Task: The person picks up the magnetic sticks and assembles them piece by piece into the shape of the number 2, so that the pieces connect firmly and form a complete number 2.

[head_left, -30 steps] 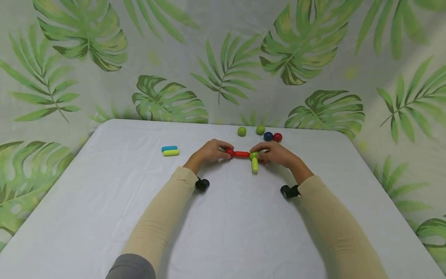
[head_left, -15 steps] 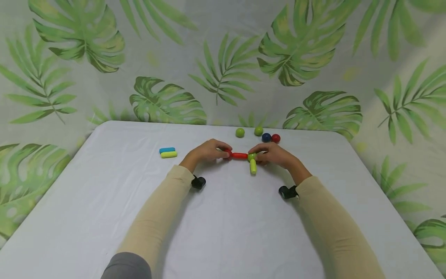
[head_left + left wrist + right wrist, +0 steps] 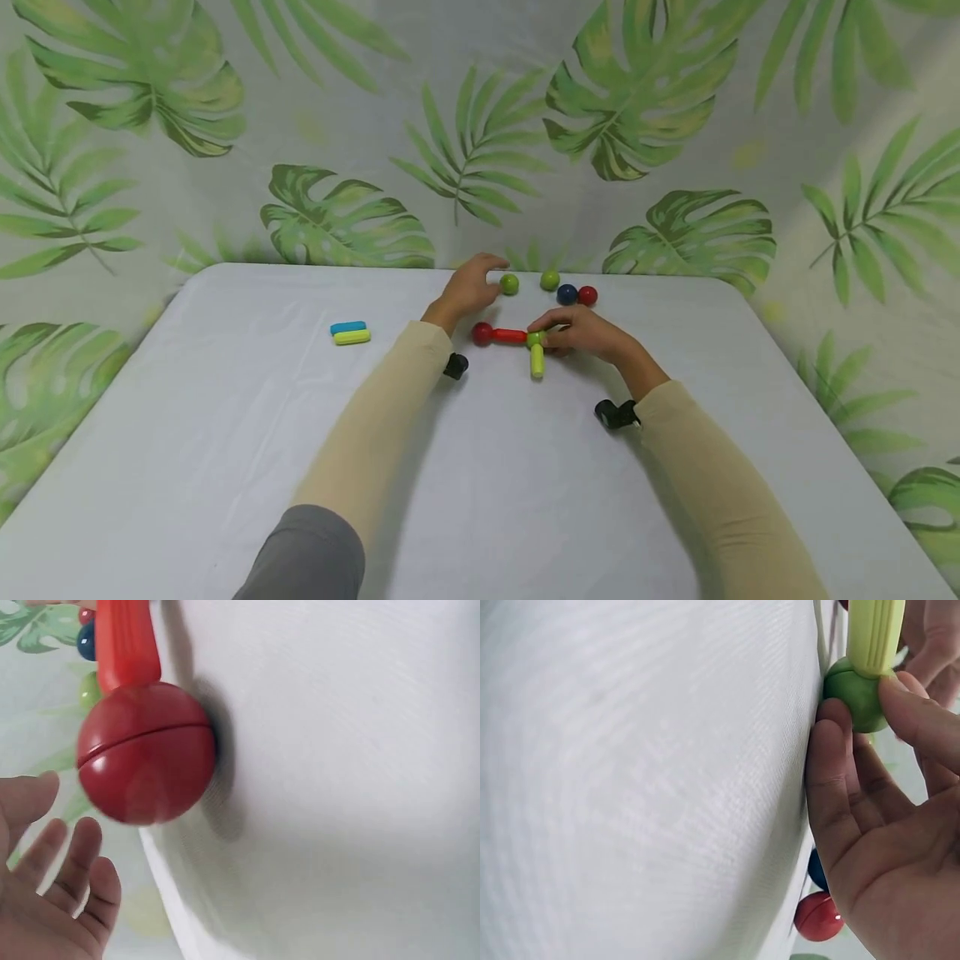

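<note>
My left hand, fingers apart and holding nothing, is beside a loose green ball at the table's far side. A red ball joined to a red rod lies just in front of it; the left wrist view shows this ball up close, apart from the fingers. At the rod's other end sits a green ball, pinched between the thumb and fingers of my right hand. From that ball a yellow-green rod points toward me.
Along the far edge are another green ball, a dark blue ball and a red ball. Left on the white table lie a blue rod and a yellow-green rod, side by side. A leaf-patterned cloth hangs behind.
My left hand has let go of the red ball and moved forward to the loose green ball. The right hand keeps its pinch on the joined green ball. The head view has shifted slightly.
</note>
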Motion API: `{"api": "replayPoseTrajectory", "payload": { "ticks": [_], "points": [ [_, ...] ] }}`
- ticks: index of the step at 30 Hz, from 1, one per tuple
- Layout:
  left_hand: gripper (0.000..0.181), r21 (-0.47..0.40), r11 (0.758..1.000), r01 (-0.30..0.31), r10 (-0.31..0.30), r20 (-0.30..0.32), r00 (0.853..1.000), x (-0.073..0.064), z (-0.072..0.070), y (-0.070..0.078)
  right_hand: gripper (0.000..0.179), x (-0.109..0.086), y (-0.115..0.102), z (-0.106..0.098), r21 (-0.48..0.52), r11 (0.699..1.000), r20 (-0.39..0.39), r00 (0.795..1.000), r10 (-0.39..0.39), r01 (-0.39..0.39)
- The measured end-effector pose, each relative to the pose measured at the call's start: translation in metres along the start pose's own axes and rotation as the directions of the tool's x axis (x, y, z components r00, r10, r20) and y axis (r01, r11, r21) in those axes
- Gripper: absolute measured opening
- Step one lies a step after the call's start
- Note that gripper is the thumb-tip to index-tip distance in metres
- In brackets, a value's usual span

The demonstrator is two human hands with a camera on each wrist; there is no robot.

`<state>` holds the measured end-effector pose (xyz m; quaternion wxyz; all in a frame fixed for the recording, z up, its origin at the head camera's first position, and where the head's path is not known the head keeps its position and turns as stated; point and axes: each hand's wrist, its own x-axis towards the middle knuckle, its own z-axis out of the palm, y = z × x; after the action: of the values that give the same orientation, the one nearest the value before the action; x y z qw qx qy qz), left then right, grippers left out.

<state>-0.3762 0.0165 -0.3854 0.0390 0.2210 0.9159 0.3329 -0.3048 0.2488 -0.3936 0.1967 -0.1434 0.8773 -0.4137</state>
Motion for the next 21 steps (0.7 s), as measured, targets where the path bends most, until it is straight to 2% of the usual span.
{"api": "replayPoseTrajectory", "payload": {
  "ticks": [2,5,7,12,17,21],
  "points": [
    [0.05,0.059,0.998,-0.006,0.006,0.012,1.0,0.002,0.0,0.002,0.031,0.0,-0.003,0.001,0.004,1.0,0.002,1.0,-0.008,0.008],
    [0.056,0.16,0.987,-0.01,-0.005,0.089,0.996,0.002,-0.001,0.002,0.031,0.002,-0.008,0.002,0.002,1.0,0.008,1.0,-0.011,0.011],
    [0.051,0.2,0.98,-0.022,-0.003,0.125,0.992,0.003,-0.001,0.003,0.031,0.005,-0.005,0.003,0.004,1.0,0.008,1.0,-0.012,0.012],
    [0.033,0.158,0.987,-0.029,0.012,0.106,0.994,0.005,0.004,0.004,0.032,0.004,-0.003,0.002,0.005,1.0,0.003,1.0,0.006,-0.006],
    [0.035,0.105,0.994,0.038,-0.05,0.116,0.992,0.005,0.008,0.002,0.032,0.001,-0.002,0.001,0.008,1.0,0.004,1.0,0.014,-0.014],
    [0.036,0.072,0.996,0.047,-0.055,0.121,0.991,0.005,0.011,0.001,0.033,0.001,0.0,0.0,0.021,1.0,0.003,1.0,0.019,-0.019]
  ]
}}
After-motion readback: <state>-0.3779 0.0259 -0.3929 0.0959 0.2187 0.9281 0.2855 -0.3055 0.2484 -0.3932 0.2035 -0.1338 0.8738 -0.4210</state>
